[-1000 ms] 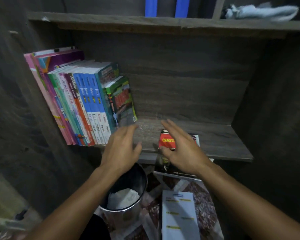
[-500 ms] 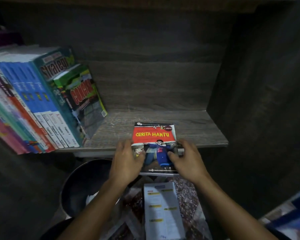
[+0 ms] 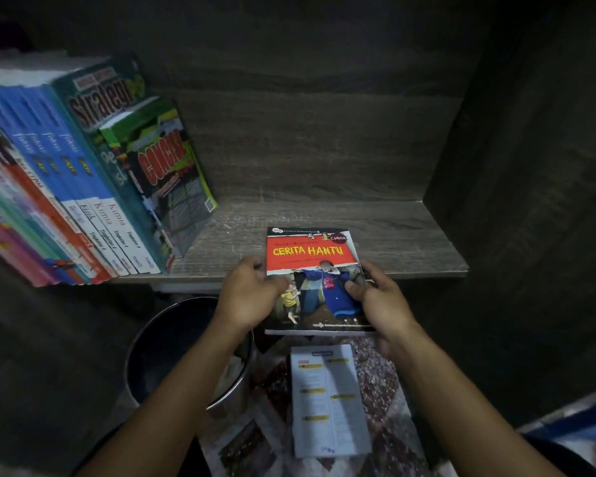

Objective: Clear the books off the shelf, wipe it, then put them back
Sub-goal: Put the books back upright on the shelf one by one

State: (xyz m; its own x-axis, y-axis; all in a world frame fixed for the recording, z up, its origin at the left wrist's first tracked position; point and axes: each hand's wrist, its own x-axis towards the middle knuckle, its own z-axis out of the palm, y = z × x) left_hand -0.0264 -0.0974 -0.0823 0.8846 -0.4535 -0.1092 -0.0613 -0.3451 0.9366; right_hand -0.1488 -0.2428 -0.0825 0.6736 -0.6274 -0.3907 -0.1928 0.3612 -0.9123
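A red-topped book titled "Cerita Hantu" (image 3: pixel 312 263) is held flat, cover up, over the front edge of the grey wooden shelf (image 3: pixel 375 242). My left hand (image 3: pixel 250 296) grips its left edge and my right hand (image 3: pixel 381 299) grips its right edge, thumbs on the cover. A row of books (image 3: pixel 83 187) leans on the left part of the shelf, with a green "Concise" book (image 3: pixel 166 166) at its right end. The right half of the shelf board is bare.
Below the shelf stands a dark round bin (image 3: pixel 172 349) with white paper inside. A white printed booklet (image 3: pixel 327 397) lies on patterned papers on the floor. The cabinet's dark side wall (image 3: pixel 530 166) closes the right. Something blue and white (image 3: pixel 578 425) shows at the bottom right.
My hands went from hovering open near the shelf edge to gripping the red book on both sides. The view has moved closer and lower; the book has risen slightly.
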